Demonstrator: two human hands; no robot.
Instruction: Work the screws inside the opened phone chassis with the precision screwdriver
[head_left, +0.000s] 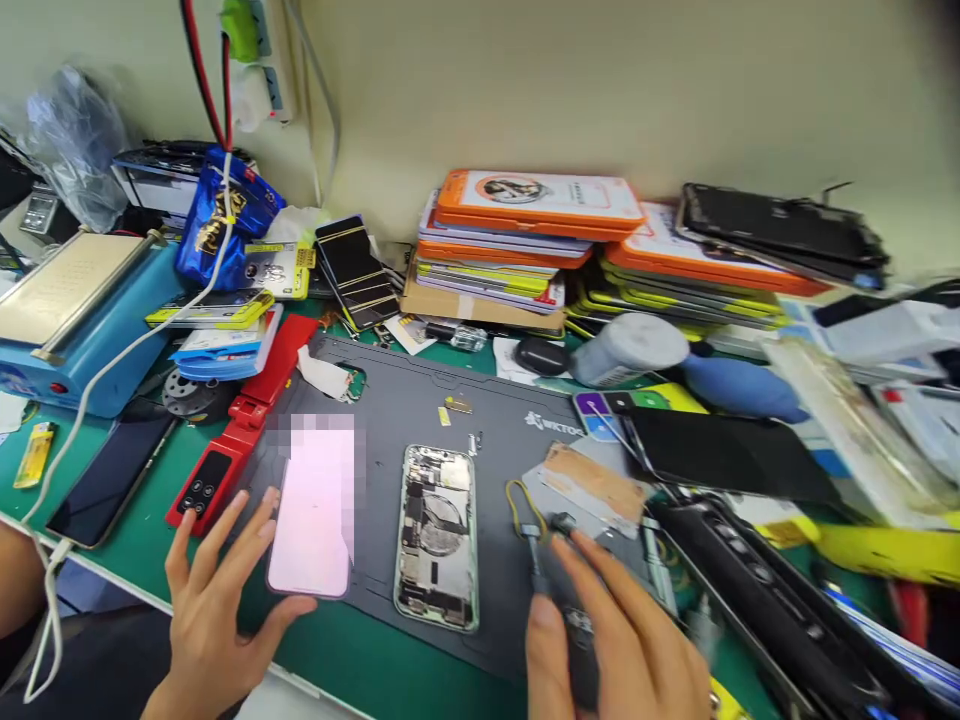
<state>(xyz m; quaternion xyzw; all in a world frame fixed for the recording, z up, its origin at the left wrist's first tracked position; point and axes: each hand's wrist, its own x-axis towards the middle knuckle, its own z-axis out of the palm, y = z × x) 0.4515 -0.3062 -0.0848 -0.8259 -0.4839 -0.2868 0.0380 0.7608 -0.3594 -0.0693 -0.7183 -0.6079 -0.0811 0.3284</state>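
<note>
My left hand (217, 600) is open, fingers spread beside a phone with a lit pink screen (313, 520). Its thumb is near the phone's lower edge, and a fingertip lies over or close to the buttons of a red device (206, 480). An opened phone body (436, 540), its inner parts showing, lies on the grey work mat (495, 425). My right hand (619, 630) has its fingers stretched apart around a dark tool handle (579, 640); whether they touch it is hard to tell. By the thumb is a thin grey-shafted tool (534, 555).
Stacked orange and yellow boxes (517, 235) stand against the wall, with a white canister (634, 345) before them. A blue machine (120, 370) is at left, near a dark phone (116, 475). A white cable (127, 350) crosses there. A long black tool (765, 590) lies at right.
</note>
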